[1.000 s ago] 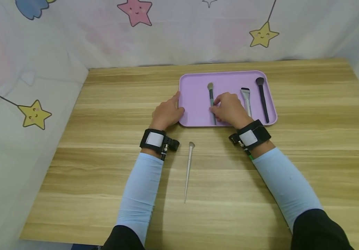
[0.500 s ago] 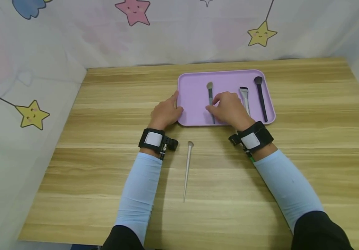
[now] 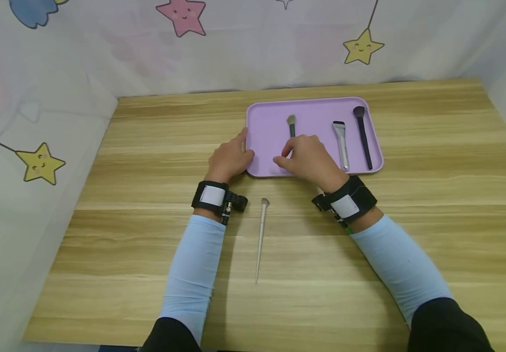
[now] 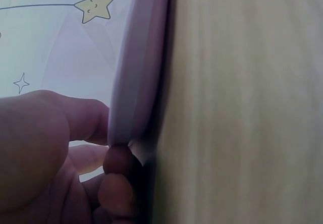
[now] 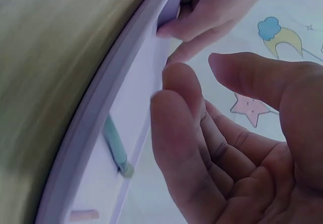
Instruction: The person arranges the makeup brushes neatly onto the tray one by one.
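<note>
My left hand [image 3: 230,156] holds the left front corner of the purple tray [image 3: 270,110], its thumb on the rim. In the left wrist view the left thumb and fingers meet the tray edge [image 4: 132,82]. My right hand [image 3: 310,159] is over the tray's front part, thumb and fingers apart with nothing between them. Beneath it lies a green-handled makeup brush [image 3: 291,124], its lower handle hidden in the head view. To its right in the tray are a flat silver brush [image 3: 341,146] and a black fluffy brush [image 3: 363,137].
A thin pale angled makeup brush [image 3: 260,239] lies on the wooden table [image 3: 147,244] in front of the tray, between the forearms. A white curtain [image 3: 253,54] with printed stars hangs behind and at the sides.
My right hand has let go of the green-handled brush and shifted left and a little nearer, uncovering the silver brush's handle. The left hand stays at the tray corner.
</note>
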